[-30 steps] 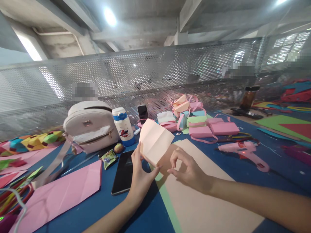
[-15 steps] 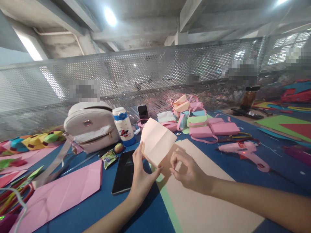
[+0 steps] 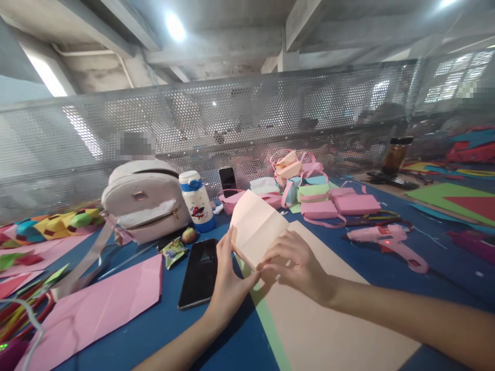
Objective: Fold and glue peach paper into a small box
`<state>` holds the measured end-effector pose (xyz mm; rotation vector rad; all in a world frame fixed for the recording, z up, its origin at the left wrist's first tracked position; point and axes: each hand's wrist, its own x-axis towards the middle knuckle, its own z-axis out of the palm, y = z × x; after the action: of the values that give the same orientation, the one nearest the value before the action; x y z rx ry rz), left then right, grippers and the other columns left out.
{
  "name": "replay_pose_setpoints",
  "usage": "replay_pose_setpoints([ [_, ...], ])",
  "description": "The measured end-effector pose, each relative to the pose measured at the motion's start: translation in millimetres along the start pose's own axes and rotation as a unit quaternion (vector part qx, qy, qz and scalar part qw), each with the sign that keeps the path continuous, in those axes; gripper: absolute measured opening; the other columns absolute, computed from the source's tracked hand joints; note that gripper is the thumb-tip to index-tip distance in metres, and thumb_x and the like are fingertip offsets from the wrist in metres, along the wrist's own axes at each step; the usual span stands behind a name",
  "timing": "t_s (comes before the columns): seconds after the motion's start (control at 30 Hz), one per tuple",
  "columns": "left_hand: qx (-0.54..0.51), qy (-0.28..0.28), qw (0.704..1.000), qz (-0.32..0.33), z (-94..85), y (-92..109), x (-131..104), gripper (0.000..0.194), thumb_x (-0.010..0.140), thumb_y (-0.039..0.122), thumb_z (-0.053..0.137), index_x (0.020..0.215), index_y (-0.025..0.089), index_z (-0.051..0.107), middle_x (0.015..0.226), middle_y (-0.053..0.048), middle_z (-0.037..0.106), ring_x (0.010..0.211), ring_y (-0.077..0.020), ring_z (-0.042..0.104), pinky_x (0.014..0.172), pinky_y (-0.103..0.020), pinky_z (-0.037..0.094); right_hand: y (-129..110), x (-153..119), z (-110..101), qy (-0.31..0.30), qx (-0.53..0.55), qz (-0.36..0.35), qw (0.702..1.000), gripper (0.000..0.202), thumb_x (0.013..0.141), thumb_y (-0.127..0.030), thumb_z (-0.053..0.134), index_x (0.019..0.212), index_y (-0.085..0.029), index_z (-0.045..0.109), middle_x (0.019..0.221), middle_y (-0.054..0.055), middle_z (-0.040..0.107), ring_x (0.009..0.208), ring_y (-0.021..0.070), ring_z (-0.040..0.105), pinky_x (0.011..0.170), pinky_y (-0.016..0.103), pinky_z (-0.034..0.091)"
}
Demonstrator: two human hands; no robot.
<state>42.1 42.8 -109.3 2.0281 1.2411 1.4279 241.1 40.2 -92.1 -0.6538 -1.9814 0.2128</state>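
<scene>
A creased piece of pale peach paper (image 3: pixel 257 221), folded into a small box-like shape with its flap up, is held above the table. My left hand (image 3: pixel 230 275) grips its left side and bottom corner, thumb below and fingers behind. At the lower right edge my right hand (image 3: pixel 296 263) pinches the paper, fingertips close to the left thumb. Beneath both hands lies a large peach sheet (image 3: pixel 328 304) over a light green sheet (image 3: pixel 266 314). Just left of my left hand rests a dark tablet or large phone (image 3: pixel 198 273).
A pink glue gun (image 3: pixel 386 239) lies at right, its cord trailing off. Finished-looking paper bags (image 3: pixel 319 211) cluster at the back centre. Behind the left hand stand a bottle (image 3: pixel 197 206) and a white backpack (image 3: pixel 147 201). Pink folded paper (image 3: pixel 112 304) covers the left front.
My right hand has moved left onto the paper's lower edge and now pinches it. The folded paper and my left hand have shifted slightly to the right.
</scene>
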Motion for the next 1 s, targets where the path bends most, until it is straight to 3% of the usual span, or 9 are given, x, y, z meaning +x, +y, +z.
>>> replay_pose_setpoints([
  [0.13,-0.007,-0.018,1.0,-0.003,0.0,-1,-1,0.091,0.077,0.035,0.078,0.153,0.032,0.027,0.152,-0.011,0.036,0.144,-0.0343,0.035,0.116,-0.053,0.035,-1,3,-2,-0.029,-0.057,-0.045,0.997,0.008,0.096,-0.032,0.067,0.096,-0.027,0.073,0.086,0.0,0.073,0.082,0.0196,0.055,0.082,0.037,0.038],
  [0.47,-0.042,-0.035,0.998,-0.042,2.2,-9,-4,0.095,0.077,0.042,0.076,0.155,0.028,0.022,0.159,-0.014,0.03,0.148,-0.0353,0.03,0.118,-0.055,0.031,-5,8,0,-0.012,-0.089,-0.051,0.995,0.011,0.095,-0.034,0.068,0.092,-0.027,0.075,0.082,0.001,0.069,0.082,0.0203,0.052,0.079,0.037,0.038],
  [0.8,-0.086,-0.055,0.992,-0.073,5.4,-13,-5,0.098,0.078,0.047,0.077,0.156,0.027,0.021,0.146,-0.015,0.049,0.144,-0.0358,0.038,0.117,-0.057,0.032,-8,11,-2,-0.008,-0.134,-0.104,0.985,0.011,0.098,-0.03,0.064,0.091,-0.025,0.07,0.083,0.001,0.07,0.08,0.02,0.05,0.076,0.037,0.035],
  [1.0,-0.088,-0.07,0.989,-0.091,6.0,-15,-6,0.099,0.077,0.049,0.075,0.156,0.024,0.02,0.147,-0.017,0.047,0.145,-0.0362,0.037,0.118,-0.057,0.029,-9,11,-2,-0.021,-0.146,-0.115,0.982,0.012,0.1,-0.025,0.06,0.091,-0.022,0.068,0.085,0.002,0.069,0.082,0.0202,0.049,0.076,0.037,0.034],
])
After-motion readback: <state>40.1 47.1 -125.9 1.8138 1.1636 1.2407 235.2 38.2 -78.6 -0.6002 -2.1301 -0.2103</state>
